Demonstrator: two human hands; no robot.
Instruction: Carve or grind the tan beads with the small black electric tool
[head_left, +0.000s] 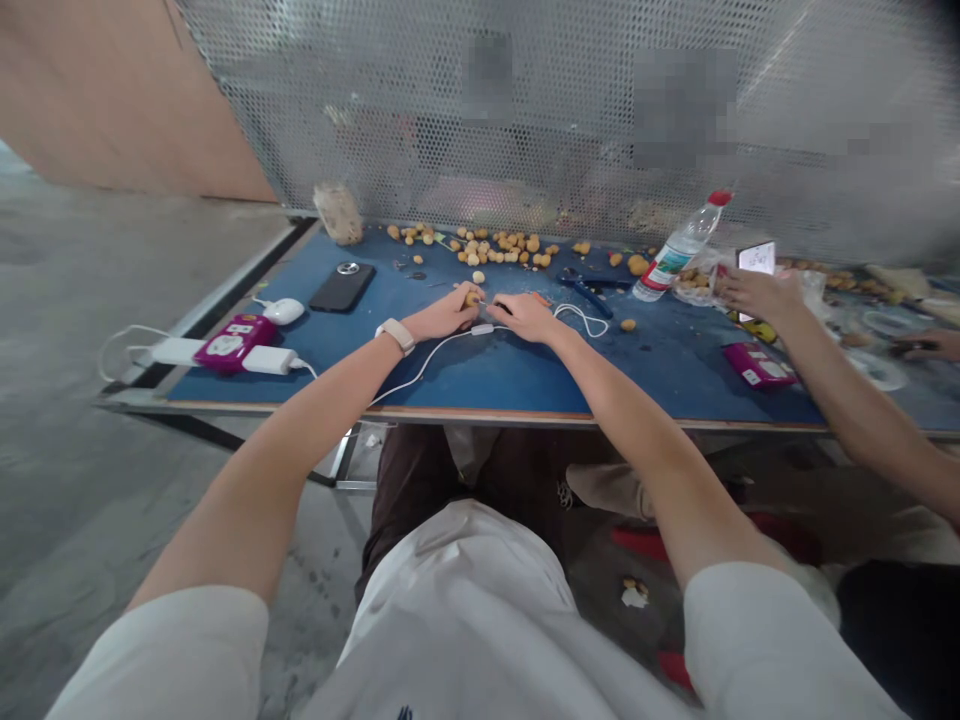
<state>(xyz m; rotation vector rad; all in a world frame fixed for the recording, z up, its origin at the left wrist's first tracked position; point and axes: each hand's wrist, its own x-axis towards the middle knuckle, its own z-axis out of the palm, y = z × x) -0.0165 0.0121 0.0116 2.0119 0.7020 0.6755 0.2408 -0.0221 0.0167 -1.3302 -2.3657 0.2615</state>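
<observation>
Looking down at a blue tabletop (450, 375), pinching a small tan ball (472, 299) in the left hand (446, 312) and gripping a thin tool (503, 309) in the right hand (525, 316), mostly hidden from view tbh. Wearing a pale wristband (396, 336) on the left. Got a white cord (431, 357) lying just below both hands, plus loads of tan balls (495, 250) strewn along the back, near a perforated metal panel (420, 100). Off left: black phone (343, 287), purple pack (234, 343). Over right: red-capped bottle (679, 250). Also spotting another person's hand (750, 292) further right, near a lit screen (756, 258).
</observation>
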